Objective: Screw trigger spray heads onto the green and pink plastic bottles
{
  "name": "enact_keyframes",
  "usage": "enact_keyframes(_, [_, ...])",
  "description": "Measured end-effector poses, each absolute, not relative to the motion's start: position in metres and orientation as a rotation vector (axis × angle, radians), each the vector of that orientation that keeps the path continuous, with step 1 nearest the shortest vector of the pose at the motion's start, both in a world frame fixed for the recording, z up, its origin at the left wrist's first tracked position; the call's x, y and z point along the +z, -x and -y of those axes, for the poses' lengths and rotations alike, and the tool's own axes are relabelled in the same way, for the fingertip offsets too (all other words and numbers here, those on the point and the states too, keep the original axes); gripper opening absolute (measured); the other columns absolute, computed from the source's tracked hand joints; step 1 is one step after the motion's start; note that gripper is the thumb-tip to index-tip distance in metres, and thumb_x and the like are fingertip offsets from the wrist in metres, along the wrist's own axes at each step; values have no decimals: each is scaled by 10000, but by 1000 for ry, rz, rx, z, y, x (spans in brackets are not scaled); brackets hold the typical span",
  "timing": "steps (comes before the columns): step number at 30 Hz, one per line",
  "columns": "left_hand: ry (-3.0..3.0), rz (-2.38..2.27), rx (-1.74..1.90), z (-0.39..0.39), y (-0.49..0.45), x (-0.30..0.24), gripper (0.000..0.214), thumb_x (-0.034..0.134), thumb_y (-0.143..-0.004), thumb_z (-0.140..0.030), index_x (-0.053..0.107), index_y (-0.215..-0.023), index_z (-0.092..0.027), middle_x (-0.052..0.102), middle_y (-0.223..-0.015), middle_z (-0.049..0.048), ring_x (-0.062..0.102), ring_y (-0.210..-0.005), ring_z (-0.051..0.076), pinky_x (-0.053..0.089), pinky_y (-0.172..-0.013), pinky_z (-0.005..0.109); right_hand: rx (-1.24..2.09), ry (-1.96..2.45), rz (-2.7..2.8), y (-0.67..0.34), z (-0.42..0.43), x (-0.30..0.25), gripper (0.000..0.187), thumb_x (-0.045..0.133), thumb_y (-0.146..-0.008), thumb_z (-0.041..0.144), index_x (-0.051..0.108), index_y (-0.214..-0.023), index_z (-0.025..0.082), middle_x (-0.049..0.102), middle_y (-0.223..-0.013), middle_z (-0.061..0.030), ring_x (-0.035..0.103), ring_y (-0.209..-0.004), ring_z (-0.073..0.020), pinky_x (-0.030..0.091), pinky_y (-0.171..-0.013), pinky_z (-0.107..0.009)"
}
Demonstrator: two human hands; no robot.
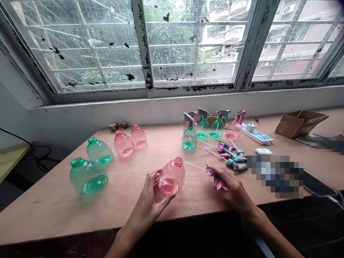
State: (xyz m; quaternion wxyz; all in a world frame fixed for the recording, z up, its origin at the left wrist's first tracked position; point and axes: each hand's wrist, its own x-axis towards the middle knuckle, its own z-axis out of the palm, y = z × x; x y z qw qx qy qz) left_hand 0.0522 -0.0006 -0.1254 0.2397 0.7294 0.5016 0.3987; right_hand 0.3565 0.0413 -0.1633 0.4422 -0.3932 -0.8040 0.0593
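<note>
My left hand point(154, 200) is closed round a clear pink spray bottle point(174, 175) with no top on it, its neck tilted up and to the right. In my right hand point(232, 186) is a pink and dark trigger sprayer point(213, 175). Its thin white dip tube point(195, 165) points left, the free end close beside the bottle's neck. To the right, several loose trigger sprayers point(232, 157) in pink, green and grey lie in a pile. Topless green bottles point(88, 177) and topless pink bottles point(123, 145) stand at the left.
Several bottles with sprayers fitted point(202, 127) stand near the back wall. Right of them are a white power strip point(256, 134), an open cardboard box point(298, 123), a white case point(263, 152) and a phone point(319, 184) with cables. The wooden table's front edge point(199, 217) runs below my hands.
</note>
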Motion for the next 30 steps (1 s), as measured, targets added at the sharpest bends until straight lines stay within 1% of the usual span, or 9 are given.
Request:
enact_keyframes(3, [-2019,-1429,1173,2,-52,-122,603,654,-928,-339,318,-1428,-349,430,-1415,78,475,-1361,302,391,-1161,516,86,958,1907,-356,-39,-160,519,485,-939,108,480,-1404,338,650,-1310,-88,629,-1195,-322,507,-1025,-523])
enact_keyframes(7, [-2052,-1494,1181,4,-53,-119,613,647,-930,-340,323,-1450,-356,438,-1414,72,461,-1367,308,372,-1168,513,34,943,1800,-353,-37,-155,507,493,-948,103,502,-1393,345,646,-1300,-86,600,-1234,-319,488,-1047,-525])
enact_keyframes(11, [-2073,-1487,1175,3,-52,-122,630,652,-927,-342,317,-1460,-349,443,-1440,81,464,-1363,314,381,-1156,518,31,930,1870,-354,-39,-156,537,489,-968,104,473,-1435,370,630,-1333,-80,588,-1246,-311,482,-1049,-525])
enact_keyframes(15, [-1980,-1505,1211,4,-51,-122,611,659,-923,-376,346,-1446,-338,464,-1449,68,483,-1332,302,382,-1145,504,38,953,1949,-356,-42,-160,556,466,-989,102,439,-1469,382,620,-1363,-74,574,-1259,-302,483,-1041,-518])
enact_keyframes(18, [-1828,-1507,1263,5,-49,-118,560,641,-925,-423,399,-1421,-325,483,-1450,64,490,-1312,303,369,-1139,498,60,976,1929,-356,-44,-161,526,452,-998,112,453,-1463,357,629,-1342,-81,570,-1260,-297,483,-1039,-508])
enact_keyframes(22, [-1581,-1445,1412,2,-47,-115,505,583,-932,-491,479,-1371,-263,534,-1388,86,521,-1251,298,419,-1078,464,40,987,1886,-357,-47,-162,469,457,-994,108,513,-1419,299,645,-1300,-93,569,-1248,-299,472,-1040,-508])
enact_keyframes(25, [-1484,-1353,1455,-2,-47,-115,495,548,-945,-492,493,-1355,-220,540,-1399,100,510,-1259,287,405,-1088,448,46,997,1908,-358,-48,-163,486,442,-980,76,515,-1415,278,648,-1296,-96,567,-1242,-295,465,-1039,-505])
enact_keyframes(30, [-1443,-1297,1394,-4,-45,-118,503,593,-927,-474,512,-1341,-200,549,-1404,112,501,-1282,301,413,-1079,455,65,995,1936,-358,-47,-165,526,440,-962,46,500,-1427,285,640,-1325,-90,560,-1258,-289,456,-1051,-500])
